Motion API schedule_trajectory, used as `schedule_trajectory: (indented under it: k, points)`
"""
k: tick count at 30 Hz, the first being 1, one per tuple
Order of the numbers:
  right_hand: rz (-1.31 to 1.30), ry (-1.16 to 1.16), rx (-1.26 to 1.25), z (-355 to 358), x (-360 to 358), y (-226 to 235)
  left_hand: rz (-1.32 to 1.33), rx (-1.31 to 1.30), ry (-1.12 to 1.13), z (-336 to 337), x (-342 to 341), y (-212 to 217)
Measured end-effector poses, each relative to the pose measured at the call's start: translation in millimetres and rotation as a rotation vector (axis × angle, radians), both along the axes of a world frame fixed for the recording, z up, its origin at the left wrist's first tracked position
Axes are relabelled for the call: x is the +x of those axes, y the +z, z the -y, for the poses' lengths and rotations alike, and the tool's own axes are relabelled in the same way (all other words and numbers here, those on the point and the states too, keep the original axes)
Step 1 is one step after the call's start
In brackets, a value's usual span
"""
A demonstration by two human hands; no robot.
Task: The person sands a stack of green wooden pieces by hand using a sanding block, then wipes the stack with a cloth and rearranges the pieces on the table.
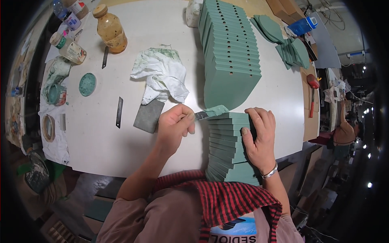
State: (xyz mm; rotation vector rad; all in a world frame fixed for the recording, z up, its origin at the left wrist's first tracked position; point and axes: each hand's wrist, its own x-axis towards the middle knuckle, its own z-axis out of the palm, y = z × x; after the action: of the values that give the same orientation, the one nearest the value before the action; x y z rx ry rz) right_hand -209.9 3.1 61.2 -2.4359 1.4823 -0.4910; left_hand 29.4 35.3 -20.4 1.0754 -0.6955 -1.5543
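In the head view, the left hand [178, 121] pinches a dark blade [201, 116] between thumb and fingers, green paste [217, 110] along its outer part; the blade's long axis points rightward from that hand, toward the far end of the nearer row of green panels [223, 145], though contact cannot be told; this row lies between the hands, running lengthwise toward the body; the right hand [260, 135] is nearer, touching its right side, thumb apart from the fingers; whether it grips or merely rests cannot be told.
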Motion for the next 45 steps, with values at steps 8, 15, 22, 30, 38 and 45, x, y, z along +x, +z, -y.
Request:
schedule_trajectory:
  k: [8, 15, 22, 30, 38, 45]
  points:
    - [-0.013, -0.011, 0.016, 1, 1, 1, -0.027, 0.031, 0.011, 3, 0, 0]
    - [-0.008, -0.001, 0.001, 1, 1, 1, -0.019, 0.025, 0.008, 3, 1, 1]
    - [-0.013, -0.013, 0.018, 0, 0, 0, -0.038, 0.001, 0.015, 2, 2, -3]
    - [-0.019, -0.005, 0.002, 0, 0, -1, -0.407, -0.021, 0.065, 2, 6, -2]
    - [-0.017, -0.006, 0.002, -1, 0, 0, -0.062, -0.106, 0.091, 25, 11, 6]
    - [-0.023, -0.009, 0.003, 0, 0, 0, 0.069, -0.175, 0.042, 38, 10, 10]
